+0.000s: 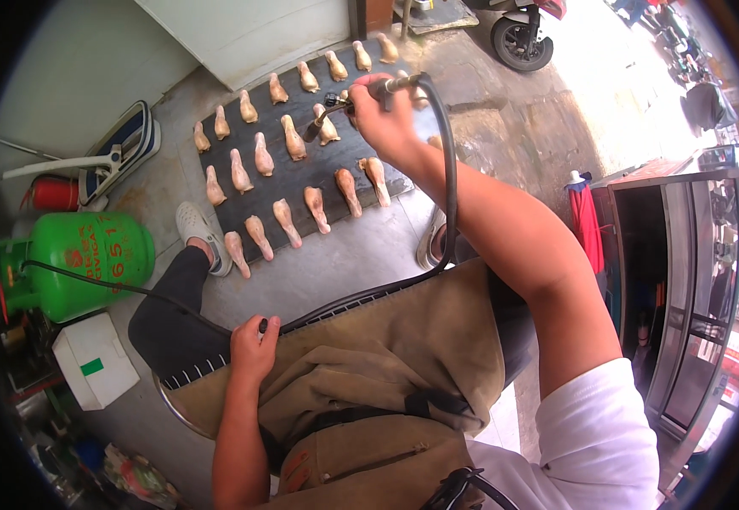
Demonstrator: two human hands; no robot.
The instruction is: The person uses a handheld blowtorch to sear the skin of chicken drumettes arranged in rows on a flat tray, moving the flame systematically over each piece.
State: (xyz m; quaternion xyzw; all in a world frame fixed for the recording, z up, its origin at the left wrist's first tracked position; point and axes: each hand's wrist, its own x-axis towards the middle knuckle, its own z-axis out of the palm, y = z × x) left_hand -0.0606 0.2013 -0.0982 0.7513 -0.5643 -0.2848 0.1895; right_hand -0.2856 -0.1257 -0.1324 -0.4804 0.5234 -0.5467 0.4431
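Observation:
My right hand [375,118] grips a gas torch [401,83] above a dark board [293,182] on the floor. The metal nozzle points down among raw chicken drumsticks [293,139] laid out in rows. Its tip is close to two drumsticks in the middle row; I cannot make out a flame. Some drumsticks, such as one near the front edge [347,191], look browner than others. A black hose [450,191] curves from the torch down across my lap. My left hand [254,347] is closed around this hose at my thigh, a dark end showing by the thumb.
On the left stand a green gas cylinder [95,261], joined to the hose, and a white box [96,360]. Behind them are a red canister [55,192] and a folded chair-like item [121,156]. A scooter wheel [522,44] is at the top, a metal-framed cabinet [681,287] at right.

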